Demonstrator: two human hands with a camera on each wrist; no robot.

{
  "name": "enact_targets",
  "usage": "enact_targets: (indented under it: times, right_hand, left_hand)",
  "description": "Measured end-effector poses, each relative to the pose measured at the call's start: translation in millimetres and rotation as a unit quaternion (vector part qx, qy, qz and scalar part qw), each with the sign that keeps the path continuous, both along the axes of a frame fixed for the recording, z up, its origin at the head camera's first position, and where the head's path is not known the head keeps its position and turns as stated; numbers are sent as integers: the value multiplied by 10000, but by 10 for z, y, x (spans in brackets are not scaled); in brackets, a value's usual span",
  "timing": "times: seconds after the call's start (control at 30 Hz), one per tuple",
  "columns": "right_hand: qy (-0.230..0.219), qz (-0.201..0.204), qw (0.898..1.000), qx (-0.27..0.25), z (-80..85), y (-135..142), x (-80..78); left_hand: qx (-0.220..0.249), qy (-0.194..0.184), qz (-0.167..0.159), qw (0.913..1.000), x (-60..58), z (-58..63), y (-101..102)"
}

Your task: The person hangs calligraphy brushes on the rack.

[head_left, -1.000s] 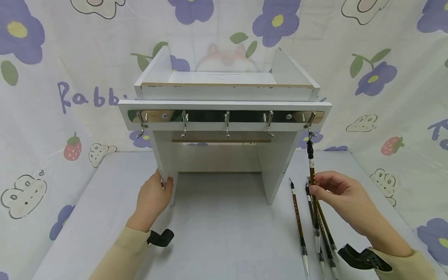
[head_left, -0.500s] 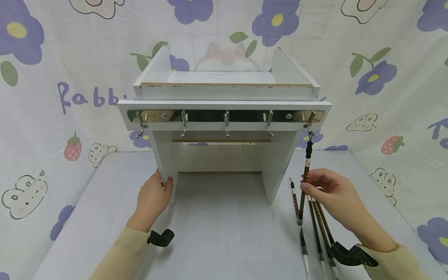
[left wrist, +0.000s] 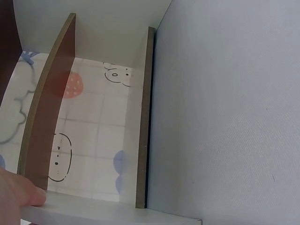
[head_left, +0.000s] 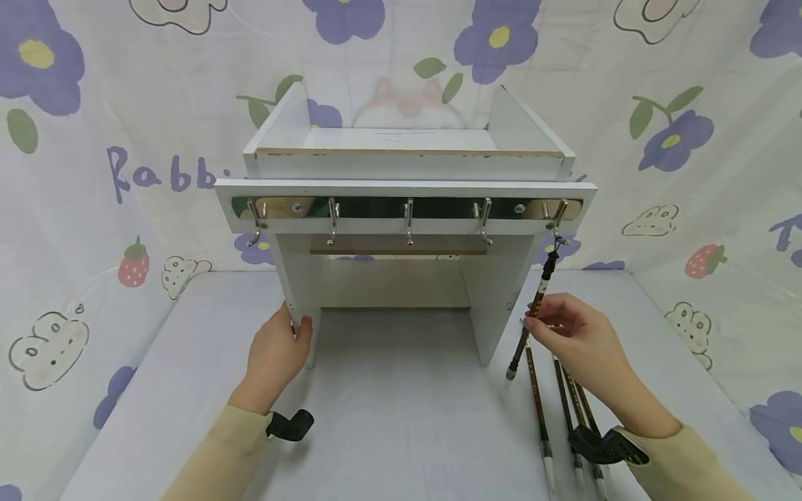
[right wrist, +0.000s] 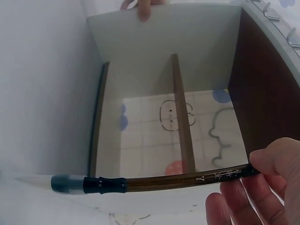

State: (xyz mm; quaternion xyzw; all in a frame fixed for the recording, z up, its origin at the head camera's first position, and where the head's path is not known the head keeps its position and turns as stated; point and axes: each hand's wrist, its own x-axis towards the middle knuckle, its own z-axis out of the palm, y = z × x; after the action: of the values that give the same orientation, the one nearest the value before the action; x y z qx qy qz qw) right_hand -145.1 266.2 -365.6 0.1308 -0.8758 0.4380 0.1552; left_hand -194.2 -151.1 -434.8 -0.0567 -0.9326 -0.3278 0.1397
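My right hand [head_left: 579, 344] pinches a calligraphy brush [head_left: 545, 280] by its handle, between thumb and fingers. Its cord loop is at the rightmost hook [head_left: 557, 221] of the metal strip, and the brush slants with its bristles down and to the left. In the right wrist view, the brush's [right wrist: 154, 183] white bristles and dark ferrule point left. My left hand [head_left: 274, 358] grips the front edge of the left side panel [head_left: 297, 299] of a white wooden shelf; the left wrist view shows a fingertip [left wrist: 35, 194] on that panel.
Several more brushes [head_left: 537, 403] lie on the white table [head_left: 401, 431] below my right hand. The hook strip [head_left: 432, 207] has other hooks with nothing hung on them. A top tray [head_left: 401, 165] crowns the shelf, and a printed curtain [head_left: 388, 42] stands behind.
My right hand has moved left with the brush, swinging its lower end from hanging straight down to a slant toward the shelf. The loop stays at the hook. My left hand holds still.
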Motion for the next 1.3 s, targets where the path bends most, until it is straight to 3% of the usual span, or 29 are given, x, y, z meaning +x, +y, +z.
enact_targets:
  times: [0.83,1.1,1.3]
  right_hand:
    - [172,-198,9995,194,20,84,6]
    - [-88,-399,9991,61,23,250,41]
    - [-520,-507,9973,86,-67,417,58]
  left_hand:
    - [3,54,-44,10000,11,-31,21]
    - [10,66,-45,10000,17,-5,21]
    - [10,24,-14,10000,8,0,0]
